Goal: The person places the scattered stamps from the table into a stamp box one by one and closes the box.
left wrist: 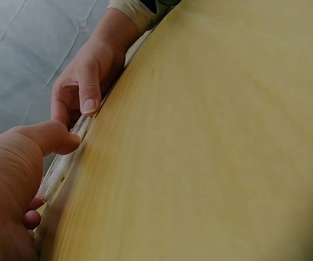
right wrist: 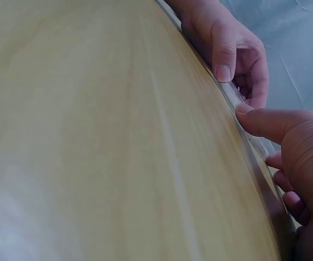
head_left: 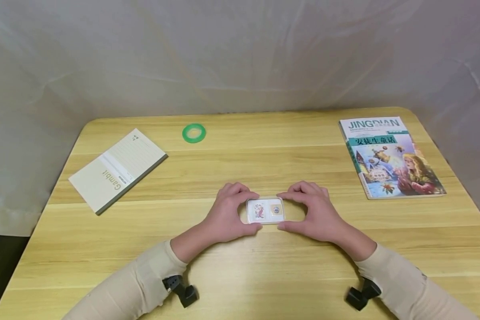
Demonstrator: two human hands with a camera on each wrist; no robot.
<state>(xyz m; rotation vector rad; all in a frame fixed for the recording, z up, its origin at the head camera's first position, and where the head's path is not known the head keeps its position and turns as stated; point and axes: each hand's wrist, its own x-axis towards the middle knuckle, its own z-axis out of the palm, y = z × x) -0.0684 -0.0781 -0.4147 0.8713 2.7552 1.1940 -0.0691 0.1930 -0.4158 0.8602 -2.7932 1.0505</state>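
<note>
A small clear plastic case (head_left: pixel 266 212) lies low over the table in front of me, its long side running left to right. Inside it, against white, are a red-and-white stamp-like picture (head_left: pixel 259 211) and a tan square with a blue mark (head_left: pixel 276 210). My left hand (head_left: pixel 229 213) pinches the case's left end, thumb on the near edge and fingers on the far edge. The right hand (head_left: pixel 315 212) grips the right end the same way. In the left wrist view the case (left wrist: pixel 64 166) appears edge-on, thin and transparent, between both hands.
On the wooden table (head_left: pixel 264 275), a Gambit notebook (head_left: pixel 118 171) lies slanted at the left. Right of it, farther back, is a green tape roll (head_left: pixel 187 137). A colourful storybook (head_left: pixel 392 158) lies at the right. Pale cloth (head_left: pixel 240 53) hangs behind the table's back edge.
</note>
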